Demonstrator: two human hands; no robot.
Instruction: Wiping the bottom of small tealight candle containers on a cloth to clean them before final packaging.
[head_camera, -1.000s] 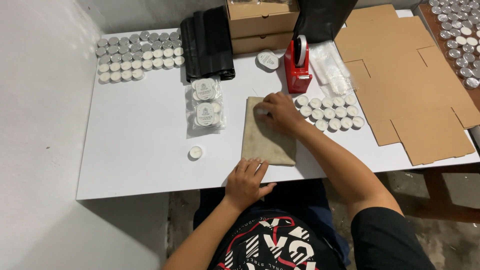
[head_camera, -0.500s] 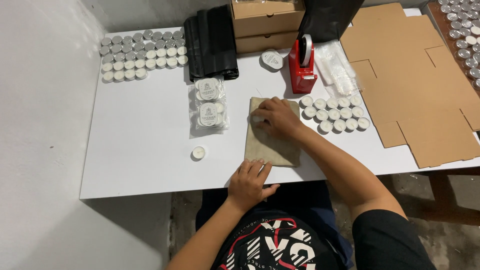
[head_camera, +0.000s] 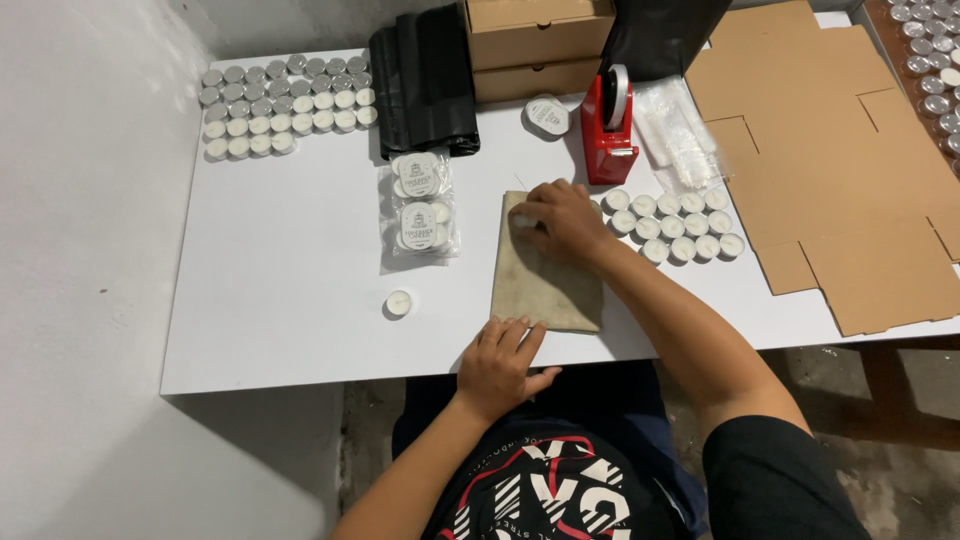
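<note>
Two hands on a brown paper bag

The brown bag (head_camera: 545, 270) lies flat near the front edge of the tabletop (head_camera: 290, 270). The right hand (head_camera: 555, 220) presses its far end, fingers curled together. The left hand (head_camera: 500, 365) rests at its near end, fingers flat, a little apart
</note>
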